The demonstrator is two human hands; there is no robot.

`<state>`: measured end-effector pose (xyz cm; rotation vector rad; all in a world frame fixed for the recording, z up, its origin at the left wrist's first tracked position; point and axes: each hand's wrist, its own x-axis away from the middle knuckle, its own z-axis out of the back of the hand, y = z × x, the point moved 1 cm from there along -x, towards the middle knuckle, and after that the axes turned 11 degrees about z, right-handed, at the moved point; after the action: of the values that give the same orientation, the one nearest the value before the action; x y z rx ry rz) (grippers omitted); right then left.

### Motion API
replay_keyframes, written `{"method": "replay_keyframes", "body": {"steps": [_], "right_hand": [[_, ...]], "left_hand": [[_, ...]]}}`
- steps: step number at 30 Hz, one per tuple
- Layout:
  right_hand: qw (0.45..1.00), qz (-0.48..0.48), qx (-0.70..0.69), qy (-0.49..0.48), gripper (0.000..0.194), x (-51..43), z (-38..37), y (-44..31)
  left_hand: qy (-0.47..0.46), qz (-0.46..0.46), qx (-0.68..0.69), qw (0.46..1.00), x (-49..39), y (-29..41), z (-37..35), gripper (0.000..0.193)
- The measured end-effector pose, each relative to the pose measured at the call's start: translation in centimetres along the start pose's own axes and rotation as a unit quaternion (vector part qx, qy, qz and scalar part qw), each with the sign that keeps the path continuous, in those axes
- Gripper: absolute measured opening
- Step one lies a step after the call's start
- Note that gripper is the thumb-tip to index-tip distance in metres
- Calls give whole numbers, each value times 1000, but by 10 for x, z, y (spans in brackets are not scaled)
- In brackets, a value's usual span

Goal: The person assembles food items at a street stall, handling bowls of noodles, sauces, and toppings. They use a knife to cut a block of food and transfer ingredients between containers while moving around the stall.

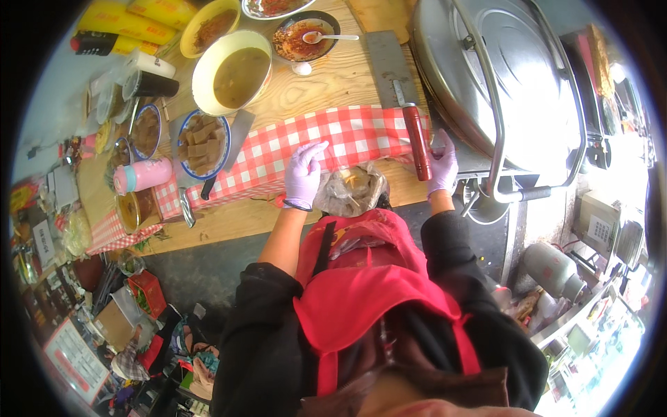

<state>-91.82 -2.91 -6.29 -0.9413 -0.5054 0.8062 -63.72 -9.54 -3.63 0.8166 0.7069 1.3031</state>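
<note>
My left hand (303,178), in a thin purple glove, is over the near edge of a red-and-white checkered cloth (359,130), its thumb apart from its fingers and nothing visible in it. At the cloth's right end is my gloved right hand (443,167), close beside the red handle (418,143) of a wide flat metal blade (388,65). Whether it touches the handle or pinches the cloth cannot be told. Between my hands, below the table edge, hangs a clear plastic bag (349,190) with scraps inside.
A large round metal griddle lid (464,78) with tubular handles stands right. Leftward are a bowl of broth (239,78), a plate of brown blocks (203,146), a black-handled knife (208,187) and a pink bottle (143,176). A chili bowl (292,49) holding a spoon sits behind.
</note>
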Motion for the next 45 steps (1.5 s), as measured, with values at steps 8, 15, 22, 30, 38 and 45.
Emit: {"method": "replay_keyframes", "body": {"steps": [8,15,22,30,38,45], "right_hand": [[996,-12,82,-25,53,-13,2,15],[999,-11,-3,-43,45,-13,10,6],[974,140,162,-78,39,-53,-9,-35],[996,39,7,-77,35,-53,-1,-68],[967,-46,-109,-227,31,-33,11,-121],[967,39,-184,-174,32,-36,69,-175]], "left_hand": [[-157,-207,-278,925,-30,7,-17,45],[-213,-341,-326,856,-48,22,-66,57],[-226,-333,-313,860,-45,23,-66,57],[-200,-303,-266,893,-51,33,-75,55],[-211,-313,-255,890,-55,39,-90,55],[-137,-278,-284,907,-74,58,-138,55]]}}
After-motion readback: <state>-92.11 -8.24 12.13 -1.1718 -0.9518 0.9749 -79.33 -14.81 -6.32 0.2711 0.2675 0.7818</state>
